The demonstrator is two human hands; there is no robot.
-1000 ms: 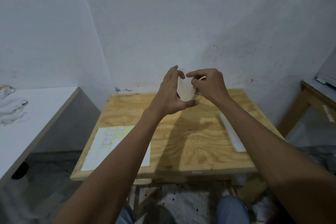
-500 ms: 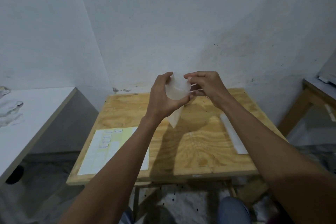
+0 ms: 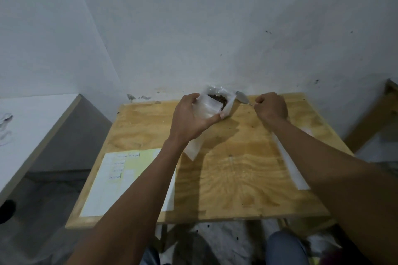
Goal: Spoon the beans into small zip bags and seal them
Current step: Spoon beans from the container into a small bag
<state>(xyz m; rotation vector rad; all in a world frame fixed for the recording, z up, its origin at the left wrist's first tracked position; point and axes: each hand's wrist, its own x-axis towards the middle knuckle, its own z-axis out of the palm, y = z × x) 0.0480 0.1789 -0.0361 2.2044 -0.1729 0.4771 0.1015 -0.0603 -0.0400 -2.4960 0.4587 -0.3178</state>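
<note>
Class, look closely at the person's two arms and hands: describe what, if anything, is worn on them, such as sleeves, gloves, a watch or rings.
Both arms are bare from the frame edge to the wrist: no sleeves show. The left hand and right hand wear no gloves. No watch, bracelet or ring is visible on either wrist or on the fingers, as far as this view shows.
</note>
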